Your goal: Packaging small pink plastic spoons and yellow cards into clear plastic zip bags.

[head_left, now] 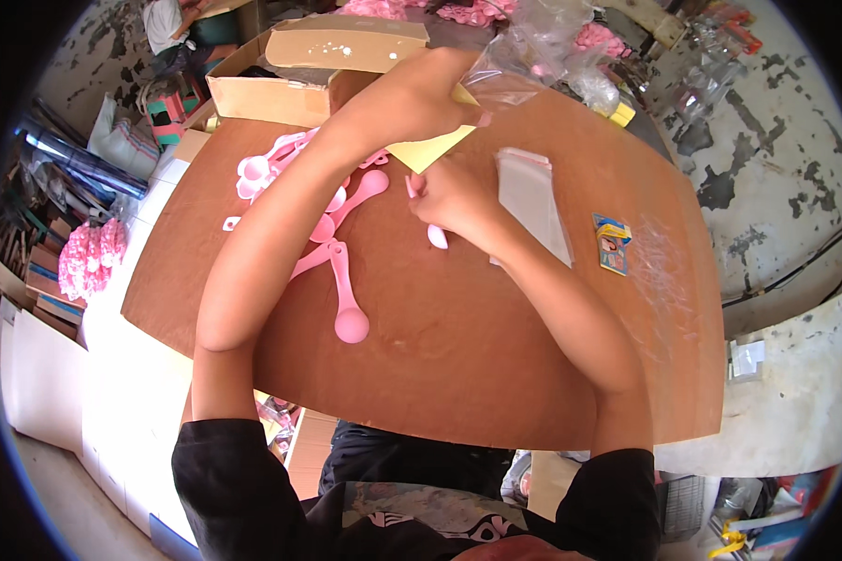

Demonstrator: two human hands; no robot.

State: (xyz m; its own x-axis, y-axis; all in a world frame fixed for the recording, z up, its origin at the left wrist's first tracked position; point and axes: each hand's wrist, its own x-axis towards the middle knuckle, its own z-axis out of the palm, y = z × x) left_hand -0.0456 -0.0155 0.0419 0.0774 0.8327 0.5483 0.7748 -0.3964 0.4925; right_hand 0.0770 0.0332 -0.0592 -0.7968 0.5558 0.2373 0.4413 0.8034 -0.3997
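Left hand pinches yellow card, right hand grasps pink spoon; slack right grip could drop it onto tabletop.

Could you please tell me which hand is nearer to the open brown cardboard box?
Left: the left hand is just to the right of the box, while the right hand is farther off, closer to the person's body.
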